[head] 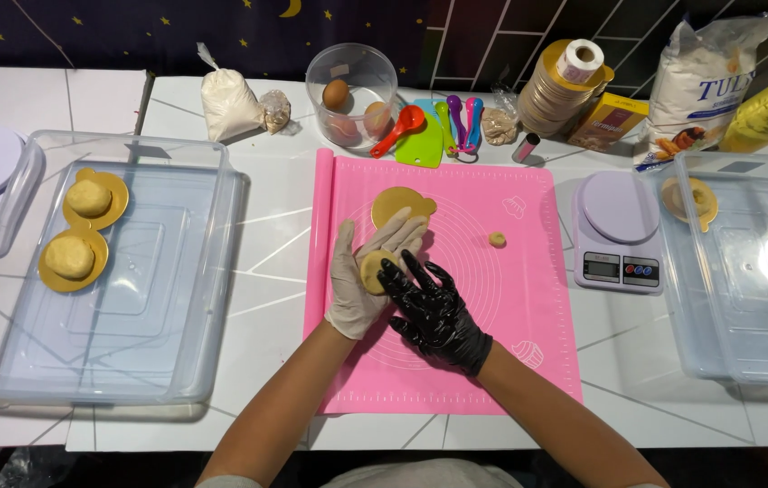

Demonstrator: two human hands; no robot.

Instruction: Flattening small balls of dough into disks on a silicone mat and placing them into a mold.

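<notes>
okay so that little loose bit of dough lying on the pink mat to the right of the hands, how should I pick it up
Pinch the small yellowish dough bit across its middle with thumb and forefinger, coming straight down from above. It is a tiny rounded lump lying alone on the flat pink silicone mat, with bare mat all round it, so its sides are free. The black-gloved right hand is the nearer one, probably easiest.

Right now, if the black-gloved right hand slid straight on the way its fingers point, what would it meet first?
The right hand points up-left, so it first meets the dough piece that the white-gloved left hand cups; its fingertips already seem to touch it.
</notes>
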